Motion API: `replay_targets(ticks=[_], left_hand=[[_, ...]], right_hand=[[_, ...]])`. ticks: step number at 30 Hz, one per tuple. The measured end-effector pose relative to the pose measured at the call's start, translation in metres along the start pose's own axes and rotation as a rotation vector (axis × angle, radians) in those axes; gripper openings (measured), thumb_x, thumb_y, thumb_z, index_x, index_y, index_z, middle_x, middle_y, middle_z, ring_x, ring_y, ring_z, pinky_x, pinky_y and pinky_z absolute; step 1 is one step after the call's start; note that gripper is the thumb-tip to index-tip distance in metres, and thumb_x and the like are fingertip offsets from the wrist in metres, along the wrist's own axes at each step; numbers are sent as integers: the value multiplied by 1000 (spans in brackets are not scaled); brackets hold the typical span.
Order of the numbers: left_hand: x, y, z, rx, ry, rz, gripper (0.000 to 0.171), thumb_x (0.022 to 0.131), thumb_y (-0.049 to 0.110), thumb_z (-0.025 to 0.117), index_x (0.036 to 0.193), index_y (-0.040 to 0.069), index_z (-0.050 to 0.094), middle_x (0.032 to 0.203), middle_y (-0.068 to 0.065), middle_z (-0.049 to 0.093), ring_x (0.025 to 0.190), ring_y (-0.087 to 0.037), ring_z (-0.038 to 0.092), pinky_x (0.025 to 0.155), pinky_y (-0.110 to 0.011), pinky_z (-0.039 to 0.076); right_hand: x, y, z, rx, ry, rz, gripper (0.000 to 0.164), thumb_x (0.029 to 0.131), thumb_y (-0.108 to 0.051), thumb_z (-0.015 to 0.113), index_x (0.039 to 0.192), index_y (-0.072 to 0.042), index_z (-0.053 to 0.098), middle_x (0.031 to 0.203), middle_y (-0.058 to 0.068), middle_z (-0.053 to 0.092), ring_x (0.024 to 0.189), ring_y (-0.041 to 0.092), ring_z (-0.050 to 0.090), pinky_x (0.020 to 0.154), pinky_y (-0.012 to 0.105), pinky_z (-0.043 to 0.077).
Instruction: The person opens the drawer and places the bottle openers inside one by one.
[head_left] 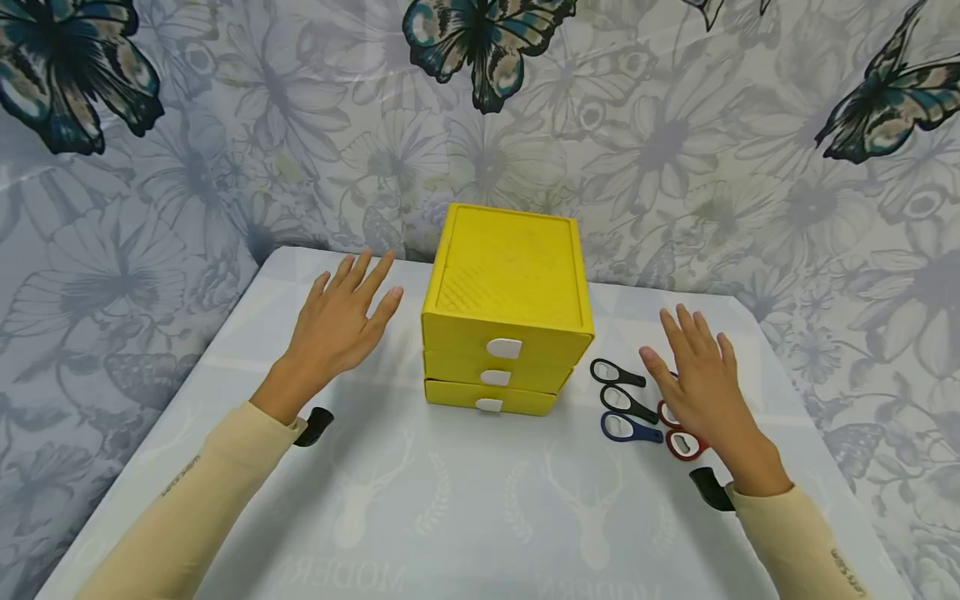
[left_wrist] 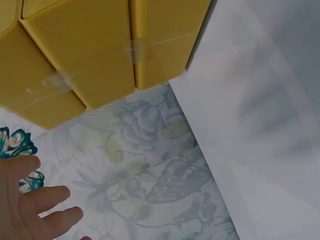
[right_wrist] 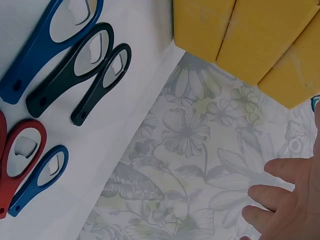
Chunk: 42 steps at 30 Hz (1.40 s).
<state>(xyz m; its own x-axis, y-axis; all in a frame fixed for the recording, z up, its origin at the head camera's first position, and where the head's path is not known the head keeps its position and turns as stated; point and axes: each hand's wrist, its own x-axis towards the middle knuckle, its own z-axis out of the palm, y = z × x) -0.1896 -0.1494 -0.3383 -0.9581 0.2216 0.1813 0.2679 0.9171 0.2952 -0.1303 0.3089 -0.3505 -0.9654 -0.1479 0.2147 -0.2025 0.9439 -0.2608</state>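
A yellow drawer box (head_left: 513,267) with white pull tabs stands upright at the table's middle. To its left my left hand (head_left: 337,321) is held over the table, fingers straight and spread, touching nothing. My right hand (head_left: 701,387) is also spread and holds nothing; it hovers above bottle openers to the right of the box, hiding some of them in the head view. In the right wrist view lie two black bottle openers (right_wrist: 46,101), a large blue bottle opener (right_wrist: 22,70), a small blue bottle opener (right_wrist: 25,197) and red bottle openers (right_wrist: 11,187).
The white table (head_left: 465,500) has a faint deer print. Behind it and along its sides hangs flowered cloth (head_left: 660,150) with dark butterflies. Clear tape (left_wrist: 135,50) runs across the drawer box in the left wrist view.
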Motion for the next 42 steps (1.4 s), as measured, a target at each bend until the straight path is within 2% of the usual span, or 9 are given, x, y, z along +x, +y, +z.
replay_targets(ticks=[5, 8, 12, 16, 24, 31, 34, 38, 42], left_hand=[[1, 4, -1, -30, 15, 24, 69, 103, 66, 14, 162, 30, 10, 167, -14, 16, 154, -40, 12, 122, -64, 7], [1, 7, -1, -70, 35, 45, 67, 104, 64, 17, 162, 31, 11, 167, -12, 18, 154, -39, 15, 122, -63, 8], [0, 13, 0, -173, 88, 76, 64, 105, 60, 24, 162, 32, 17, 165, -7, 26, 152, -35, 25, 121, -61, 18], [0, 18, 1, -314, 121, 100, 61, 106, 57, 30, 161, 32, 22, 163, -2, 33, 147, -32, 36, 118, -57, 30], [4, 27, 2, -507, 77, 129, 58, 107, 54, 30, 160, 31, 26, 160, -3, 38, 144, -30, 41, 115, -57, 35], [6, 30, 5, -562, 80, 151, 53, 108, 50, 31, 157, 30, 35, 156, -1, 44, 134, -27, 52, 101, -50, 49], [8, 30, 7, -587, 84, 159, 50, 109, 47, 32, 156, 31, 38, 154, 0, 48, 130, -26, 56, 97, -48, 51], [11, 31, 10, -619, 74, 175, 48, 109, 46, 35, 155, 32, 39, 154, 4, 47, 129, -23, 57, 98, -45, 52], [13, 32, 13, -636, 60, 178, 48, 108, 45, 37, 155, 32, 39, 156, 5, 44, 129, -22, 57, 100, -44, 52]], right_hand=[[-2, -4, 3, 19, 12, -13, 71, 106, -49, 39, 160, -5, 22, 165, 25, 17, 154, 44, 5, 118, 69, -1], [-3, -7, 4, 37, 35, -37, 68, 107, -46, 42, 159, -4, 26, 163, 25, 21, 152, 46, 10, 117, 71, 7], [-6, -13, 6, 58, 61, -70, 65, 106, -41, 47, 156, -2, 32, 160, 27, 28, 148, 51, 21, 113, 72, 20], [-10, -20, 5, 82, 52, -78, 64, 106, -40, 49, 155, -2, 34, 158, 27, 32, 146, 51, 26, 113, 70, 25], [-19, -33, 2, 128, 16, -63, 63, 106, -41, 47, 158, -10, 31, 162, 19, 28, 147, 45, 26, 109, 69, 29], [-26, -43, 1, 143, 51, -80, 61, 105, -38, 51, 158, -14, 33, 160, 15, 33, 144, 43, 32, 106, 68, 34], [-28, -45, 1, 153, 75, -85, 60, 104, -37, 54, 156, -15, 36, 156, 16, 39, 140, 42, 37, 105, 66, 36], [-29, -48, 2, 145, 130, -101, 55, 102, -33, 59, 151, -12, 45, 144, 16, 53, 124, 37, 53, 92, 58, 47], [-29, -50, 4, 127, 194, -120, 46, 99, -27, 64, 141, -11, 56, 127, 9, 65, 104, 26, 62, 71, 41, 52]])
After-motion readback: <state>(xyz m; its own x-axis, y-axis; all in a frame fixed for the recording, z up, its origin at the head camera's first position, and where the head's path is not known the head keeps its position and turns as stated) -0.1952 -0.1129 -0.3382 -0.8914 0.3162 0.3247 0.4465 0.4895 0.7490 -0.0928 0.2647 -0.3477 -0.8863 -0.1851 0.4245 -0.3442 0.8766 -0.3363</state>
